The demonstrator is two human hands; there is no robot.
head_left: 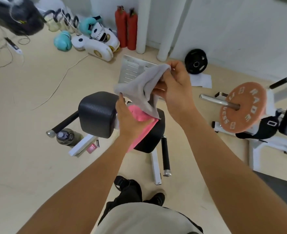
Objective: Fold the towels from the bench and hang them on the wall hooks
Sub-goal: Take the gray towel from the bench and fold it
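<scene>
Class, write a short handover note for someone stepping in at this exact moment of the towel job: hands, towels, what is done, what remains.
Left hand: pinches a lower corner of the grey towel.
Right hand: grips the grey towel's upper edge, holding it in the air above the bench.
Pink towel: lies on the bench, untouched.
Done: grey towel lifted.
Left: finish folding grey, fold pink, hang both. No wall hooks are in view.

A grey towel [140,86] is held by both hands [175,85] [129,119] above a black bench [97,114], where a pink towel [142,125] is draped.
</scene>
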